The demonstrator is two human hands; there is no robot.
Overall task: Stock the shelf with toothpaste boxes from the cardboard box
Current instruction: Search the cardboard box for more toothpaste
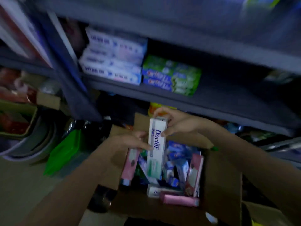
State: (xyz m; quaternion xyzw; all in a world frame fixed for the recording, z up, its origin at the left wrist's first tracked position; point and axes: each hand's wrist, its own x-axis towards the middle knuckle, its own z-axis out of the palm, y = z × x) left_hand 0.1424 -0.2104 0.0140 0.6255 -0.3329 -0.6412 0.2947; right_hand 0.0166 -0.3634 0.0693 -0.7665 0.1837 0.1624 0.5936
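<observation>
Both forearms reach in from the lower corners of the frame and meet over an open cardboard box (219, 176) in the lower middle. Between them stands a white toothpaste box (156, 149) printed "Doctor" in blue, held nearly upright above the carton's contents, its green-tinted lower end toward the camera. The left hand (130, 141) grips its left edge about halfway along, fingers curled onto the face. The right hand (175, 121) closes round the top end, thumb pressing the right edge near the lettering and fingers wrapped over the far side.

Inside the cardboard box lies a loose jumble of packs: a pink box (130, 165) leaning against the left wall, another pink-and-white box (194, 173) upright at the right wall, blue boxes (177, 154) heaped in the middle, and a pink tube-shaped pack (179, 199) lying across the near edge beside a second white box (154, 191).

Higher in the frame runs a dark grey shelf (219, 101). On it, left of centre, sits a stack of white-and-blue toothpaste boxes (112, 62), and touching its right side a lower stack of green-and-blue boxes (172, 75). The shelf to the right of these is in shadow and blurred.

At the left of the frame a bright green object (65, 152) rests on the floor, with blurred red goods (14, 88) above it.
</observation>
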